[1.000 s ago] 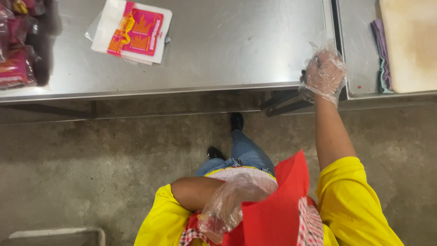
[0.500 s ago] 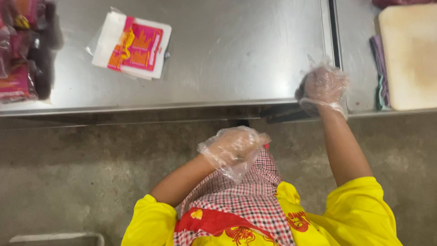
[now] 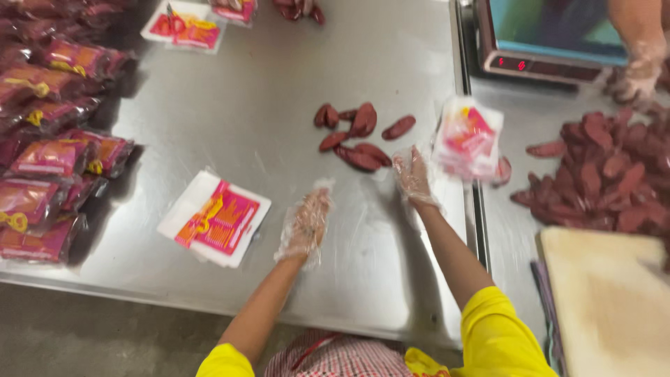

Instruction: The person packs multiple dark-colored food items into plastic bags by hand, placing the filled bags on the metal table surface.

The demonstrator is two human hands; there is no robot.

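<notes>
Both my hands wear loose clear plastic gloves over a steel table (image 3: pixel 279 105). My left hand (image 3: pixel 305 225) hovers with fingers loosely apart and holds nothing; a flat stack of pink and white empty bags (image 3: pixel 213 218) lies just to its left. My right hand (image 3: pixel 413 174) reaches further out with its fingers extended. It sits just below a small cluster of dark red sausages (image 3: pixel 356 136). A blurred pink and white packet (image 3: pixel 466 138) is right beside this hand at the table's right edge; a grip on it does not show.
Filled red packets (image 3: pixel 49 160) are heaped along the left. A second bag stack (image 3: pixel 183 26) lies far left. On the adjoining table sit a large sausage pile (image 3: pixel 607 174), a scale (image 3: pixel 544 38), a pale cutting board (image 3: pixel 607 300) and a co-worker's gloved hand (image 3: pixel 638 66).
The view has swung up from the floor and my apron onto the tabletop. Both hands have come up from the table edge and my body and now reach over the table.
</notes>
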